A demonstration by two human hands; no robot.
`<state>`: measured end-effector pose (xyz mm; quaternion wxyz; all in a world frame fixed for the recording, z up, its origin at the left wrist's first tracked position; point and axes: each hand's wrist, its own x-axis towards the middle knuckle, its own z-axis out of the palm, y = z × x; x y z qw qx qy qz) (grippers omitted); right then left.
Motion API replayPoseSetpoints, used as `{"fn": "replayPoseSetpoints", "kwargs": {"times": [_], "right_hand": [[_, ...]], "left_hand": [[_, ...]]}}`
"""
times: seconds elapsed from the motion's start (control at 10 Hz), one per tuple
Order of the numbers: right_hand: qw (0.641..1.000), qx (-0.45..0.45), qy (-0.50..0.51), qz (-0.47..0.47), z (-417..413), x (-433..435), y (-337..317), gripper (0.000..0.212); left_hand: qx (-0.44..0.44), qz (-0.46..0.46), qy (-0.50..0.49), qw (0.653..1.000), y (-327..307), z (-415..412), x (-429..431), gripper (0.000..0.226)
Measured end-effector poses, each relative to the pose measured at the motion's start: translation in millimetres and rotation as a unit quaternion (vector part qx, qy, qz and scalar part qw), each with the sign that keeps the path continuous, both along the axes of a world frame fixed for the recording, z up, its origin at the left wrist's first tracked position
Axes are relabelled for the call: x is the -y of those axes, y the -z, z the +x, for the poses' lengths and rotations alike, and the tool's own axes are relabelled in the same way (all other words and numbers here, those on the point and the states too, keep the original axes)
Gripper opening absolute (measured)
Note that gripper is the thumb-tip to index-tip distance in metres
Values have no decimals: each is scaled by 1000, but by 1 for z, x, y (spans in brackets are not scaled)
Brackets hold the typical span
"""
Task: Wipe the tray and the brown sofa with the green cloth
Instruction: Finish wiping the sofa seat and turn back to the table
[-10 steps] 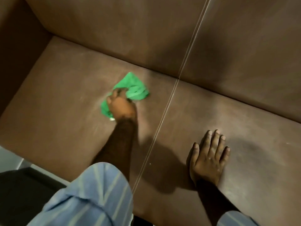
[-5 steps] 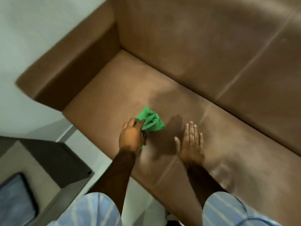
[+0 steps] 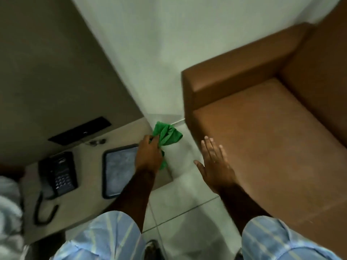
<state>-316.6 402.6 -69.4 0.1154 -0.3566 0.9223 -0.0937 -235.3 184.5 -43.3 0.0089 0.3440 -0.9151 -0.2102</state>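
Observation:
My left hand (image 3: 149, 154) grips the bunched green cloth (image 3: 167, 135) in the air, over the right edge of a beige side table. The dark-rimmed tray (image 3: 117, 167) with a shiny grey surface lies on that table, just left of my left hand and partly hidden by my wrist. The brown sofa (image 3: 262, 128) fills the right side. My right hand (image 3: 216, 164) is held flat with fingers spread, off the sofa, near the seat's front left corner.
A black desk phone (image 3: 58, 172) with a coiled cord lies left of the tray on the beige table (image 3: 82, 209). A dark slot panel (image 3: 79, 131) sits at the table's back. Pale floor tiles (image 3: 178, 212) separate table and sofa.
Both hands have left the sofa seat. My left hand carried the cloth leftward off the sofa toward the table and tray. The view swung left, bringing the table, tray and phone into sight.

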Motion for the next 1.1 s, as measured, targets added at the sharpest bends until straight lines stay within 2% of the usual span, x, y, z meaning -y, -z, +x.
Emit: {"fn": "replayPoseSetpoints", "kwargs": {"times": [0.1,0.2,0.4,0.5,0.6,0.7,0.8,0.9,1.0,1.1], "right_hand": [[999,17,-50,11,43,74,6,84],[994,54,-90,33,73,130,24,76],[985,98,-116,76,120,203,86,66],[981,108,-126,96,130,216,120,66],[981,113,-126,96,135,218,158,67],[985,87,-130,67,144,204,187,68],[984,32,-159,70,151,193,208,70],[982,20,-162,94,148,191,216,72],[975,64,-179,114,146,192,213,72],[967,116,-179,138,112,194,173,77]], "left_hand": [[26,-7,-58,998,5,76,70,45],[41,8,-104,994,21,135,120,45],[57,44,-130,989,81,182,178,45],[50,49,-119,990,119,182,179,45],[51,-4,-53,997,162,182,172,49],[96,-4,28,995,199,198,152,81],[77,-24,42,996,224,213,143,89],[94,-24,55,994,231,213,144,91],[123,21,66,990,224,212,144,93],[127,37,72,989,187,212,159,95]]}}
